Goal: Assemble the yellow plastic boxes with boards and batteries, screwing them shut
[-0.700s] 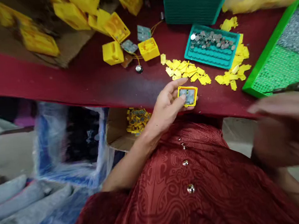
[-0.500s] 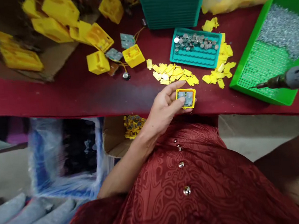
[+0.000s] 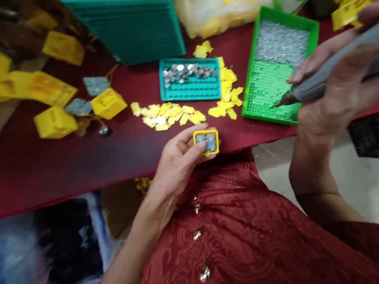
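1. The left hand (image 3: 177,158) grips a square yellow plastic case (image 3: 216,141), which sits at its fingertip end, between two and three o'clock from the palm. The thumb lies across the grey circuit board (image 3: 211,139) inside the case; the other fingers reach behind and are partly hidden.

2. Case and hand are at the near edge of the maroon-covered desk (image 3: 137,151), above the person's dark red patterned garment (image 3: 238,226).

3. The right hand (image 3: 321,116), near three o'clock from the case and well apart from it, is closed around a grey, rounded power screwdriver (image 3: 320,78). Its thin dark bit points between eight and nine o'clock, over the bright green perforated plastic basket (image 3: 267,85); whether the tip touches the basket cannot be told.

4. The basket, at two o'clock from the case, holds small silvery metal pieces (image 3: 282,41) at its far end.

5. Just before twelve o'clock from the case lies a teal ridged plastic tray (image 3: 189,92) with silver discs (image 3: 187,70).

6. Flat yellow plastic tabs (image 3: 160,113) lie loose near ten o'clock from the case, more at one o'clock.
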{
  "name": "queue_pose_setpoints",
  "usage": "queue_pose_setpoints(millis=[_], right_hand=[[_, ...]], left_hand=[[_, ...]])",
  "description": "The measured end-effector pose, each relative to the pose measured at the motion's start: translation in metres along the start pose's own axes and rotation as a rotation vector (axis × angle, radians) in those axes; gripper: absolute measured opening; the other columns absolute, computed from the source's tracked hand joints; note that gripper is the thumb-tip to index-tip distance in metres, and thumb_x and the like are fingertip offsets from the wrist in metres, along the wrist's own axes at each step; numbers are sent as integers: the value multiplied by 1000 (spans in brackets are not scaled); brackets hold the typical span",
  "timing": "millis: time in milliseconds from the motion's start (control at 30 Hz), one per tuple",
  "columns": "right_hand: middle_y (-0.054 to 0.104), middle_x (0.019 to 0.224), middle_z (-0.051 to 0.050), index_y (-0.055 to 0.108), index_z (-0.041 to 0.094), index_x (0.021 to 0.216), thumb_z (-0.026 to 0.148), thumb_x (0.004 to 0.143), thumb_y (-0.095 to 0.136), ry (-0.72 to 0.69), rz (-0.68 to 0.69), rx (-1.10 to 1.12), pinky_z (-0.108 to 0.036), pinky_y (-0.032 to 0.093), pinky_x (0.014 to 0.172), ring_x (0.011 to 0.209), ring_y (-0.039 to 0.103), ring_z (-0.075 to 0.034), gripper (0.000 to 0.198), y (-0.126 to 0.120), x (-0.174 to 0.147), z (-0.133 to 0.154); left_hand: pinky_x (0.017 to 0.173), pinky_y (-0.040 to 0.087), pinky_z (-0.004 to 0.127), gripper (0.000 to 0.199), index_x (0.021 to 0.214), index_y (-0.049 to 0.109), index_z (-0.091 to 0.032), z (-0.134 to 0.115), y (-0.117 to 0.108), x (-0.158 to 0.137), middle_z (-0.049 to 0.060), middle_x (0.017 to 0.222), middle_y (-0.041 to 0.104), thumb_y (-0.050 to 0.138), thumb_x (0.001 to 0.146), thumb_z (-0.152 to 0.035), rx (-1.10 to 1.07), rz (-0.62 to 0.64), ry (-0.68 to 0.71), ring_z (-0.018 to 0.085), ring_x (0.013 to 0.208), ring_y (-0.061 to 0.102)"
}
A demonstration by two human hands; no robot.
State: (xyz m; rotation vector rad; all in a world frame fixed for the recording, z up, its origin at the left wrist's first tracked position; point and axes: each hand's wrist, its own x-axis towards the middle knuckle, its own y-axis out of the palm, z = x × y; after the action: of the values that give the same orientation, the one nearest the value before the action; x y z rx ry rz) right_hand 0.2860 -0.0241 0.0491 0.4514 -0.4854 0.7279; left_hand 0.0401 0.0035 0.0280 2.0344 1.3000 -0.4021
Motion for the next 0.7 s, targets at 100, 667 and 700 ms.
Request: queue_pose_setpoints(millis=[100,667,700], right_hand=[[59,66,13,71,29,108,55,98,78,-299,-20,-39,-11,48,48,51,57,0,29,0,13,-22],[49,65,9,61,30,108,69,96,75,-191,-29,-144,-27,44,43,48,52,-9,43,-2,10,-27],[49,65,9,60,30,108,71,96,74,-189,-34,-163,-28,44,43,47,51,-10,45,-2,11,-28]], left_hand=[[67,69,23,51,113,80,-16,0,5,2,6,100,88,102,68,-23,-25,6,-49,18,82,84],[71,73,26,47,109,82,-19,-2,12,3,7,104,90,105,69,-28,-109,55,-131,23,96,88],[71,73,26,47,109,82,-19,-2,12,4,7,104,90,105,69,-27,-108,55,-129,23,97,88]])
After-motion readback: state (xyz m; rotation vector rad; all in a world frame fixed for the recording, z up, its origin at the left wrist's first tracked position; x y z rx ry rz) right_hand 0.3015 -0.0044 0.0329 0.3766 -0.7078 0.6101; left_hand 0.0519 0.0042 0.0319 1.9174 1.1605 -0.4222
